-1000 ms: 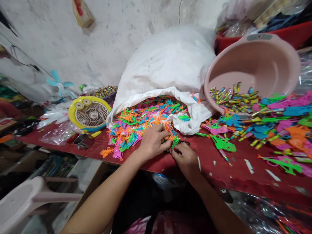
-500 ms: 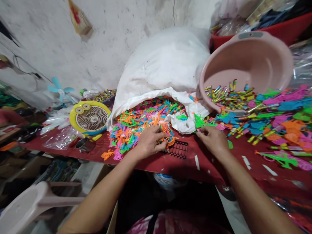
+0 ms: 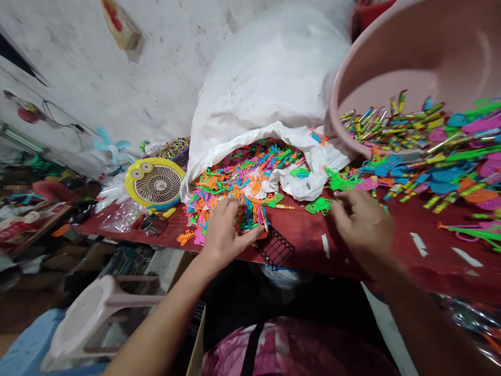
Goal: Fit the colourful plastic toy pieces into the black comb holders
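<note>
My left hand (image 3: 227, 231) sits at the front of a heap of small multicoloured plastic pieces (image 3: 238, 180), its fingers bunched around a clump of orange and blue ones. A black plastic grid (image 3: 276, 249) lies tilted at the table edge, just right of that hand. My right hand (image 3: 364, 225) is blurred, its fingertips close to a green plastic swatter-shaped piece (image 3: 318, 206). The heap spills from a white sack (image 3: 270, 78) onto the red table (image 3: 305, 237). Whatever the right fingers may hold is hidden.
A tilted pink basin (image 3: 415, 57) holds yellow-green plastic sticks, with larger coloured pieces (image 3: 442, 177) spread in front. Left stand a yellow fan (image 3: 154, 184) and a steel cup (image 3: 152, 224). Below the table edge are a pink stool (image 3: 90, 313) and a cardboard box (image 3: 198, 344).
The view has turned, so the basin looks larger. My left hand has closed further on the clump. The black grid now sits tilted nearer that hand, and my right hand has moved right of the green piece.
</note>
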`<state>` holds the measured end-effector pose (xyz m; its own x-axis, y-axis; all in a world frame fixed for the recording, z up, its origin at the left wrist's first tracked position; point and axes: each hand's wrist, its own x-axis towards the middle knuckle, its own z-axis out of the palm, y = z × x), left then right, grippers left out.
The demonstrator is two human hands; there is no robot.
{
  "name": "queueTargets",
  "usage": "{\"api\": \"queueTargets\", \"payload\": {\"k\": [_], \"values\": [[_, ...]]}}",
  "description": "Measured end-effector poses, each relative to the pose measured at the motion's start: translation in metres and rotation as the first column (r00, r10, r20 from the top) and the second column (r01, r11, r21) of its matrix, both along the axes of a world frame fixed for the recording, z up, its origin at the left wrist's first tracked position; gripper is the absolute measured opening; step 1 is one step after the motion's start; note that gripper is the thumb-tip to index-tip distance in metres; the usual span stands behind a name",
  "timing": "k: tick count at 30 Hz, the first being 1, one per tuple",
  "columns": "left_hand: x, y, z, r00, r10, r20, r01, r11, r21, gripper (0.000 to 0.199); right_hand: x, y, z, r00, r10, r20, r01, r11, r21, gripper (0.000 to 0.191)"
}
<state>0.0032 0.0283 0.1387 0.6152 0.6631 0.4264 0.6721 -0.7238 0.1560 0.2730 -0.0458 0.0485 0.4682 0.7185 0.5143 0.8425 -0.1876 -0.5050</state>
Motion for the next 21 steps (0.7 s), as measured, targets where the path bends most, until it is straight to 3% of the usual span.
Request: {"api": "queueTargets", "payload": {"k": [3,6,9,14,21], "values": [[0.016,0.002,-0.011,0.991,0.064,-0.115,-0.052,0.993,0.105,0.07,-0.048,-0.002,-0.01,0.944,0.327,0.044,-0.321,0.941,-0.106,0.022],[0.024,0.006,-0.016,0.969,0.109,-0.223,-0.088,0.991,0.103,0.069,-0.085,-0.003,-0.022,0.854,0.502,0.133,-0.476,0.859,-0.189,0.01],[0.022,0.007,-0.015,0.965,0.107,-0.24,-0.096,0.994,0.057,0.066,-0.096,-0.004,-0.029,0.834,0.53,0.153,-0.49,0.839,-0.237,0.004],[0.012,0.011,-0.011,0.969,0.047,-0.243,-0.053,0.998,-0.02,0.062,-0.093,-0.005,-0.028,0.794,0.585,0.167,-0.53,0.8,-0.283,0.009],[-0.011,0.039,-0.006,0.939,-0.189,-0.287,0.154,0.978,-0.141,0.066,-0.116,-0.013,-0.027,0.771,0.615,0.162,-0.566,0.78,-0.267,0.02]]}}
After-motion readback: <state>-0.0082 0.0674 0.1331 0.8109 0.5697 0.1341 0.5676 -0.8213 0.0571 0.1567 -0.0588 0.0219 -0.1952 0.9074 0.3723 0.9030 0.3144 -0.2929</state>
